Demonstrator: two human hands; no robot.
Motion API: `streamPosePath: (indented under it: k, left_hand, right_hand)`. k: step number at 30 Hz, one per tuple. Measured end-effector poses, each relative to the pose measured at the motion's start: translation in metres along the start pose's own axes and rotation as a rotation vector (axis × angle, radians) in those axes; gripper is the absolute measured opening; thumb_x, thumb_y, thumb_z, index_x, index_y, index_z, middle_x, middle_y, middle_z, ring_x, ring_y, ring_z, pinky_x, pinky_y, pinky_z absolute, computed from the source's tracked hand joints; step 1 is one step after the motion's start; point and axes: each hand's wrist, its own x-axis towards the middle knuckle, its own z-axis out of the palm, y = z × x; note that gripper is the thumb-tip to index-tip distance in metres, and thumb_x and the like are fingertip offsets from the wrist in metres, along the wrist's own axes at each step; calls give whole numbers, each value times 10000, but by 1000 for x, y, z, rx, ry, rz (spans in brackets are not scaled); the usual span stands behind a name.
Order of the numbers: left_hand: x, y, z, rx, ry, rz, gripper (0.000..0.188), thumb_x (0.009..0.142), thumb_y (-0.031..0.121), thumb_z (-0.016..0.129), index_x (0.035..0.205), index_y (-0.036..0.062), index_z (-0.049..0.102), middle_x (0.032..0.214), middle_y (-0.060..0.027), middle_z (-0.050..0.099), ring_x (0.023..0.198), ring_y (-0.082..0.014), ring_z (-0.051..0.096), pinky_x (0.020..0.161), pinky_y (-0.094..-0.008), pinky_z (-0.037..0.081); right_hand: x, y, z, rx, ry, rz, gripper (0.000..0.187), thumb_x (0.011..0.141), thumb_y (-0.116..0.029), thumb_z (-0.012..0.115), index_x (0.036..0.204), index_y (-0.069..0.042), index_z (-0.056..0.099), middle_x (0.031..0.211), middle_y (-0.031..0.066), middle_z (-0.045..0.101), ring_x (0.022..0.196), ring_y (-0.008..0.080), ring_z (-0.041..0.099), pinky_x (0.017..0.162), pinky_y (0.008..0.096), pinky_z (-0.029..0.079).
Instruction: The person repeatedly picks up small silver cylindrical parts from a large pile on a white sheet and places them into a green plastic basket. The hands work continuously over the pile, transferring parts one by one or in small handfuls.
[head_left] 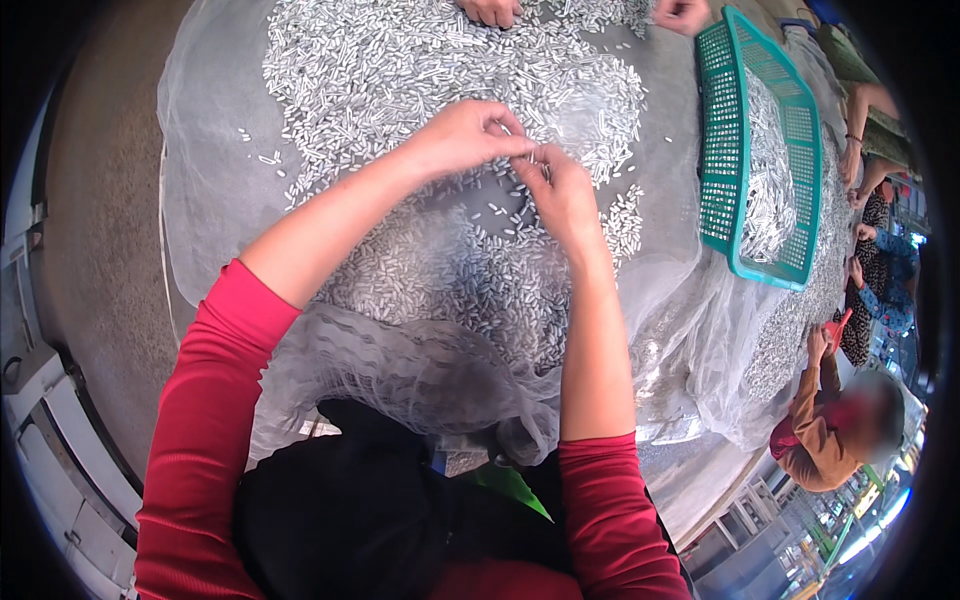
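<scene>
**A:** What are the person's hands doing?

**B:** Both hands meet above a table covered in sheer white mesh fabric (210,180). The left hand (465,135) has its fingers curled narrow, fingertips pinched together. The right hand (562,195) is likewise narrowed, its fingertips touching the left's. Between them sits one small silvery cylindrical metal piece (538,155), held at the point where the fingertips meet.

**A:** Where does that piece sit relative to everything else?

**B:** Just above a wide scatter of small silvery metal cylinders (440,270) spread over the mesh, below and around both hands.

**A:** Anything else nearby?

**B:** A teal plastic lattice basket (715,150) lies to the right, well apart from the hands, tilted, with more cylinders inside. At the far edge, another person's two hands (492,10) rest on the pile. The wearer's red sleeves (210,400) are pushed up the forearms. Other people sit at the right.
</scene>
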Motion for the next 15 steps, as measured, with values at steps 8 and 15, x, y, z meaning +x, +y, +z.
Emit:
streamPosePath:
  k: [8, 15]
  left_hand:
    - [-8, 34, 11, -58, -95, 132, 162, 845, 177, 684, 938, 45, 670, 800, 5, 629, 718, -53, 526, 628, -214, 423]
    - [-16, 82, 33, -107, -58, 447, 126, 838, 139, 683, 921, 45, 674, 796, 26, 630, 723, -41, 514, 658, -221, 422]
  right_hand:
    - [-21, -21, -43, -213, 103, -78, 227, 766, -180, 719, 908, -44, 607, 705, 173, 631, 680, 357, 623, 613, 434, 479]
    - [-29, -33, -115, -296, 91, -272, 197, 744, -149, 729, 867, -50, 612, 673, 154, 604, 637, 323, 611, 583, 391, 472]
